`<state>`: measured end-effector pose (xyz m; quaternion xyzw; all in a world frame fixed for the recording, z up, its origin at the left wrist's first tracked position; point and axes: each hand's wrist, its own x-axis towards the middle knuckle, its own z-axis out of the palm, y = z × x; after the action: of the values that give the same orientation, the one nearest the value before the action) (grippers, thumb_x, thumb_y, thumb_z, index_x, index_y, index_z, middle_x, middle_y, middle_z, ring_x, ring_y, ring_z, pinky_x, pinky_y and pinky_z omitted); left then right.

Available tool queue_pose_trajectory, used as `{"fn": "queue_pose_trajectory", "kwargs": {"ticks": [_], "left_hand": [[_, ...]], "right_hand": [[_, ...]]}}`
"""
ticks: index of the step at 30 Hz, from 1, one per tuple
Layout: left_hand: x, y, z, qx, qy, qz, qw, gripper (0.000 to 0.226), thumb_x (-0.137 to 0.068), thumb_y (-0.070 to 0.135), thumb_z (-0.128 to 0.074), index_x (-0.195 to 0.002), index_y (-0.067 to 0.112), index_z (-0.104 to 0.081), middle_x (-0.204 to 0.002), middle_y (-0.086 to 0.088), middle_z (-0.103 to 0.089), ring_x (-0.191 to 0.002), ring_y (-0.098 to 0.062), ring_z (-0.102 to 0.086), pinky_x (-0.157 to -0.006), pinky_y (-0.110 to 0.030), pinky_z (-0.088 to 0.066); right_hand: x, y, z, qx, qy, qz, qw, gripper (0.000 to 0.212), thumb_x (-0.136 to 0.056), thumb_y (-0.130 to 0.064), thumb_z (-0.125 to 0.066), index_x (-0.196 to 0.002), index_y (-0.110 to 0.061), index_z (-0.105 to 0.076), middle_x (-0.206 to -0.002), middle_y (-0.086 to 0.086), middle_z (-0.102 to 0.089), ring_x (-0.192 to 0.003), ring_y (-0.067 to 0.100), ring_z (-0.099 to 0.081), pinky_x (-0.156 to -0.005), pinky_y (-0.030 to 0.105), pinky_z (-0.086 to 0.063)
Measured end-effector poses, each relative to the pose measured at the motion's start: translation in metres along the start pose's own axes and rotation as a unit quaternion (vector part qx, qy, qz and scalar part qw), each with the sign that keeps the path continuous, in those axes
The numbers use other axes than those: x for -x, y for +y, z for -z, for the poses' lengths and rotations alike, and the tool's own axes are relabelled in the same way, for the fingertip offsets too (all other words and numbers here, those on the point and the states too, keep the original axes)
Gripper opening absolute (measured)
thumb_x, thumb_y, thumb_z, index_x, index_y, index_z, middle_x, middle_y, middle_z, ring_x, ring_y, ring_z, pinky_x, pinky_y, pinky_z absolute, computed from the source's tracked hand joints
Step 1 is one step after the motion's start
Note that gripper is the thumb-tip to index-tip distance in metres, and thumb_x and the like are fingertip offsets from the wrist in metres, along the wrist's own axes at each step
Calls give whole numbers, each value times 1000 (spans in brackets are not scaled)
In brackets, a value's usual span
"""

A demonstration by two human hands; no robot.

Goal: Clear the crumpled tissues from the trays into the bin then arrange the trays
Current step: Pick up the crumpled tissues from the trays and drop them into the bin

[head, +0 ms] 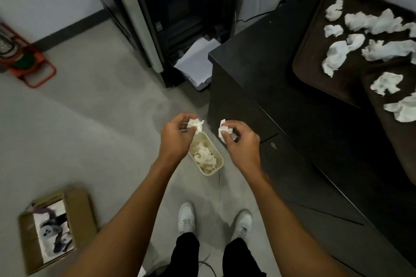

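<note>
A: Two wads were held, one per hand. The left hand (pixel 177 136) pinched the left wad (pixel 195 124) between thumb and curled fingertips. The right hand (pixel 242 141) gripped the right wad (pixel 225 131) the same way.

B: How would such a wad handle?

A: It was judged very light, soft and compressible, with nothing to break. A pinch anywhere on its bulk would do. A loose flap might tear or unfold, so the dense middle was the better hold. Being so light, it might drift when dropped, so a release low over the opening looked wise.

B: And the pose?

A: Both forearms reached forward and down, backs of the hands toward the camera. The wads faced each other with a gap between. The left hand hung over one end of the bin (pixel 219 165) and hid part of it. In this view the right wad lay just beside the rim, not clearly above the opening.

B: The bin itself?

A: It was cream and oblong and stood on the floor (pixel 101 108) near the desk (pixel 258 69), with tissue inside.

B: What remained?

A: Many tissues (pixel 373 21) lay on the desk, across the far tray (pixel 315 56) and the near tray (pixel 387 141). Whether the trays overlapped could not be told. Clearing was judged far from done, and arranging had not begun.
</note>
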<state>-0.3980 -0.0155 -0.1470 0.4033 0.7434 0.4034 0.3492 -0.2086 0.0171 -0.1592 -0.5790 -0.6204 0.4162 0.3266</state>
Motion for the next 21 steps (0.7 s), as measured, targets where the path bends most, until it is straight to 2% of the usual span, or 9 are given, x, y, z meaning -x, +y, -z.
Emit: {"fn": "queue_pose_trajectory", "kwargs": {"ticks": [4, 7, 10, 11, 12, 14, 15, 17, 21], "left_hand": [[-15, -48, -21, -12, 4, 5, 1000, 28, -88, 2, -74, -108, 22, -73, -103, 4, -74, -90, -9, -70, -74, -13, -57], [-30, -87, -34, -12, 8, 23, 1000, 35, -90, 2, -72, -116, 25, -71, -104, 5, -73, -92, -9, -70, -80, -20, -59], [-45, -126, -44, -9, 16, 41, 999, 48, -91, 1, -69, -130, 29, -65, -105, 5, -71, -92, -8, -70, -79, -16, -57], [-50, -139, -47, -10, 20, 51, 998, 49, -91, 1, -69, -132, 28, -63, -104, 6, -71, -90, -8, -70, -77, -13, -56], [-56, -152, -50, -11, 26, 60, 998, 48, -91, 2, -69, -132, 27, -63, -103, 6, -71, -90, -7, -69, -76, -12, -55], [-68, -180, -57, -18, 35, 72, 997, 38, -90, 2, -68, -123, 22, -67, -101, 6, -73, -89, -6, -70, -78, -19, -58], [-73, -193, -60, -26, 35, 75, 996, 31, -90, 2, -67, -116, 19, -70, -100, 6, -74, -88, -7, -70, -79, -22, -59], [-81, -220, -68, -36, 31, 82, 996, 25, -91, 1, -65, -107, 17, -73, -97, 7, -74, -86, -6, -70, -75, -20, -57], [-89, -265, -83, -43, 25, 93, 994, 23, -91, 2, -64, -102, 19, -74, -92, 8, -74, -82, -4, -69, -70, -11, -51]], "right_hand": [[-20, 43, -32, 5, -41, -30, 999, 15, -90, -10, -75, -103, -18, -73, -111, -10, -69, -100, 2, -66, -82, 9, -51], [-37, 85, -62, 29, -70, -51, 996, 16, -91, -10, -74, -105, -18, -74, -113, -5, -70, -99, 9, -67, -78, 4, -49], [-51, 131, -95, 67, -89, -42, 993, 16, -91, -10, -73, -105, -17, -74, -114, -2, -69, -101, 15, -67, -87, 23, -57], [-55, 144, -105, 75, -94, -45, 992, 16, -91, -10, -73, -106, -16, -73, -115, -1, -69, -101, 16, -66, -88, 24, -57], [-59, 157, -115, 83, -97, -47, 991, 16, -91, -11, -72, -107, -15, -73, -115, 0, -68, -101, 15, -66, -86, 19, -56], [-66, 183, -134, 95, -103, -49, 989, 16, -91, -11, -73, -107, -12, -73, -114, 2, -68, -98, 14, -65, -79, 4, -49], [-68, 195, -143, 101, -105, -51, 988, 16, -91, -11, -73, -107, -12, -73, -113, 2, -69, -97, 14, -65, -77, 1, -46], [-71, 220, -158, 111, -113, -61, 985, 16, -90, -10, -73, -105, -14, -73, -112, 0, -69, -98, 15, -65, -76, 2, -43], [-66, 267, -185, 147, -136, -87, 976, 17, -90, -7, -71, -106, -14, -73, -114, 1, -70, -97, 10, -62, -76, -3, -39]]}}
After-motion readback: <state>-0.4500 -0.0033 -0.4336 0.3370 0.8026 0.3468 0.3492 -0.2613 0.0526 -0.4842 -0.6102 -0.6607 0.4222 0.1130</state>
